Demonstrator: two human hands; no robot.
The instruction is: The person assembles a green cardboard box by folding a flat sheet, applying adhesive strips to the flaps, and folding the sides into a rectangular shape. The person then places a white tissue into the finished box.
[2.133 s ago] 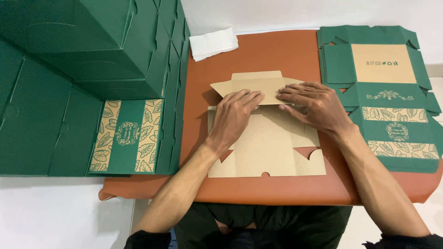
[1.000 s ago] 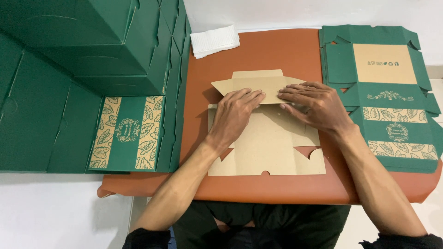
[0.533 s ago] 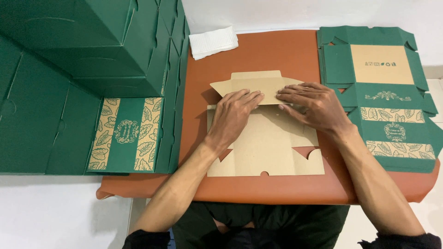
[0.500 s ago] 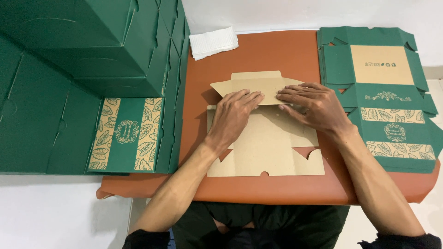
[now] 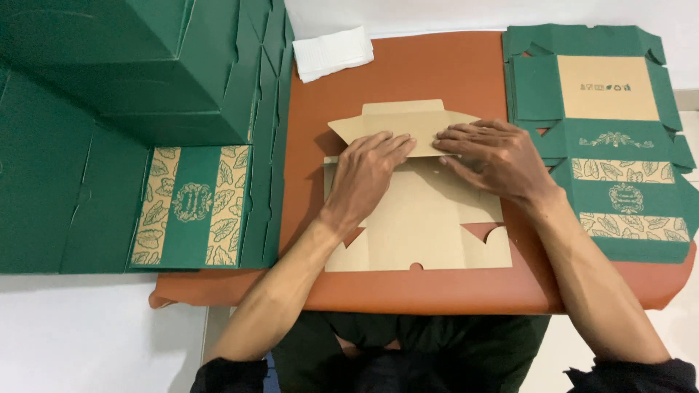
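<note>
Your left hand [image 5: 368, 171] and right hand [image 5: 491, 156] both lie palm down and nearly flat on the unfolded cardboard box blank [image 5: 419, 218], which sits plain brown side up in the middle of the tabletop [image 5: 429, 73]. The fingers of both hands are stretched out and press along a crease where the far flap [image 5: 400, 120] is folded over; neither hand is closed around anything. The blank is matte kraft cardboard, roughly rectangular, with angled corner tabs, small curved notches on its side flaps and a half-round cut in its near edge. The tabletop has a smooth rust-orange covering that looks like leather.

To your right lies a stack of flat box blanks [image 5: 604, 138], printed side up: dark green with gold leaf-patterned bands, an ornate round emblem and one bare brown panel. To your left stand assembled green boxes [image 5: 124, 65], stacked in rows, and one lid [image 5: 193, 207] shows the same gold leaf bands and emblem. A folded white cloth [image 5: 333, 52] lies at the far edge of the tabletop, well apart from your hands.
</note>
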